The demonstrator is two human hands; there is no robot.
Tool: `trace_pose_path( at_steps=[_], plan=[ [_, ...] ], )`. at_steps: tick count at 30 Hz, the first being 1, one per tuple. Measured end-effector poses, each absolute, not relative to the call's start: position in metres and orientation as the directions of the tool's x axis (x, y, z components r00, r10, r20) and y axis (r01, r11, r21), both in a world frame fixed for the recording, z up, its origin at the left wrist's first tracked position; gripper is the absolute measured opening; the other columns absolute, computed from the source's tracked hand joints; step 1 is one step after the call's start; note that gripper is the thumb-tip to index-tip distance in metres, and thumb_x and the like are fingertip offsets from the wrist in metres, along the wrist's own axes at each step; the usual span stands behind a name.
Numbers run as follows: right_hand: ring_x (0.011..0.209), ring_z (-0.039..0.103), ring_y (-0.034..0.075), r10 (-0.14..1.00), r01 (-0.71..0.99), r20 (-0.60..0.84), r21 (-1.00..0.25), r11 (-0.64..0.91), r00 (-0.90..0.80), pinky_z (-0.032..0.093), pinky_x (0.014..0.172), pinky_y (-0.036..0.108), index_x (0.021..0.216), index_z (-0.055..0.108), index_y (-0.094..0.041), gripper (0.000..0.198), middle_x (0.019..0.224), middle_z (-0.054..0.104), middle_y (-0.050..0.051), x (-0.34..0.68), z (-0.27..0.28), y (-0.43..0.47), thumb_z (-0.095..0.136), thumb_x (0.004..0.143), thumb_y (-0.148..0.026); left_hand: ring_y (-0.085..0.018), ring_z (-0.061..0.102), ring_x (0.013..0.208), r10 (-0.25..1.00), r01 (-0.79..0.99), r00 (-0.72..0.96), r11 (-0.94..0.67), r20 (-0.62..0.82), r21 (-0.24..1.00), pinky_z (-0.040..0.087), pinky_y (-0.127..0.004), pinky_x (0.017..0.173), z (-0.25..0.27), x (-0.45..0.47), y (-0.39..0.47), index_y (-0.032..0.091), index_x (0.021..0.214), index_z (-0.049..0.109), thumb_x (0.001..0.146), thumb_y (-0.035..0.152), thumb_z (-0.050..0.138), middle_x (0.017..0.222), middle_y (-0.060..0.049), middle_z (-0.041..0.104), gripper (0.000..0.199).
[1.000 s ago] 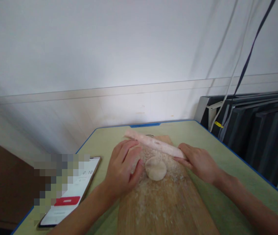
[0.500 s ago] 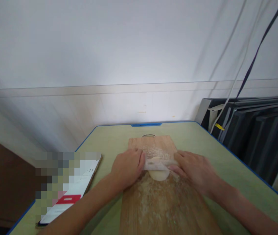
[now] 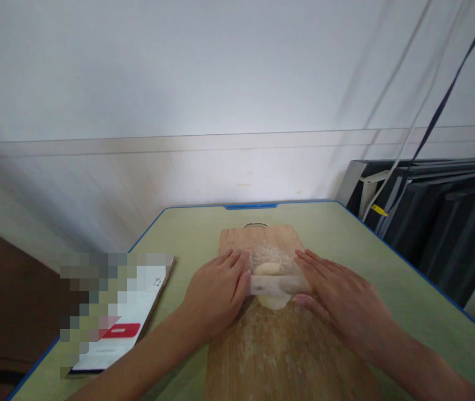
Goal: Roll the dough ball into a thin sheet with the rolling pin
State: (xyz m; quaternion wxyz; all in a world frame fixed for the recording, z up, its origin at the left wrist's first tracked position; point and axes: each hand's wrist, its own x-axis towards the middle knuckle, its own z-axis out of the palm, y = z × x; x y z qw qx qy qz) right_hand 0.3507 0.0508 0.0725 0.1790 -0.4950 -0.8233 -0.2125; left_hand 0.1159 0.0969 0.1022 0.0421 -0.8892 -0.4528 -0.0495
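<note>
A pale, flour-dusted rolling pin (image 3: pixel 271 285) lies crosswise on a wooden cutting board (image 3: pixel 279 356). Beneath it is a flattened piece of dough (image 3: pixel 275 301), showing on both its near and far sides. My left hand (image 3: pixel 216 287) covers the pin's left end, fingers pointing forward over it and thumb on the near side. Over the right end is my right hand (image 3: pixel 342 292), its fingers fairly straight on the far side and its thumb nearer me. Both pin ends are hidden by the hands. Loose flour whitens the board around the dough.
The board rests on a pale green table (image 3: pixel 195 228) with a blue edge, against a white wall. A phone or tablet (image 3: pixel 137 301), partly pixelated, lies by my left forearm. Dark flat panels (image 3: pixel 438 217) lean at the right, with cables (image 3: pixel 442 106) hanging down.
The rolling pin has come slightly nearer to me on the dough, baring more of its far part. The fingers of both hands have straightened over the pin. The camera view has shifted a little.
</note>
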Motion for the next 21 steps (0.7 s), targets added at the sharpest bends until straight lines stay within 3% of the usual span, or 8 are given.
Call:
trace_pose_path(
  at_steps=[3,8,14,21],
  plan=[
    [0.107,0.066,0.028,0.765,0.904,0.489,0.148,0.401,-0.420,0.057,0.084,0.042,0.121,0.063,-0.002,0.061,0.120,0.065,0.021,0.349,0.073,0.056,0.024,0.099,-0.044,-0.025,0.044,0.135,0.791,0.802,0.596,-0.592,0.139,-0.075,0.039,-0.040,0.109,0.102,0.118,0.102,0.012,0.138,0.048,0.100,0.030,0.023,0.143,-0.012,0.051,0.049],
    [0.124,0.054,0.028,0.881,0.956,0.374,0.065,0.286,-0.290,0.048,0.099,0.044,0.130,0.056,-0.003,0.061,0.133,0.056,0.021,0.346,0.079,0.097,0.030,0.098,-0.047,-0.026,0.040,0.137,0.795,0.811,0.585,-0.575,0.160,-0.105,0.033,-0.043,0.113,0.100,0.131,0.149,0.010,0.139,0.046,0.101,0.028,0.023,0.144,-0.015,0.049,0.048],
    [0.125,0.053,0.029,0.896,0.963,0.353,0.073,0.261,-0.269,0.046,0.101,0.043,0.128,0.058,-0.003,0.062,0.132,0.057,0.021,0.345,0.081,0.095,0.027,0.098,-0.048,-0.027,0.040,0.137,0.801,0.816,0.578,-0.568,0.154,-0.107,0.030,-0.043,0.114,0.101,0.131,0.149,0.008,0.138,0.048,0.100,0.025,0.025,0.142,-0.017,0.051,0.048],
    [0.118,0.058,0.030,0.846,0.940,0.413,0.091,0.330,-0.337,0.051,0.094,0.044,0.131,0.053,0.001,0.068,0.132,0.055,0.023,0.346,0.070,0.052,0.028,0.097,-0.052,-0.026,0.036,0.140,0.778,0.789,0.614,-0.611,0.134,-0.066,0.033,-0.040,0.113,0.104,0.116,0.097,0.018,0.140,0.047,0.099,0.029,0.025,0.150,-0.011,0.043,0.048]
  ],
)
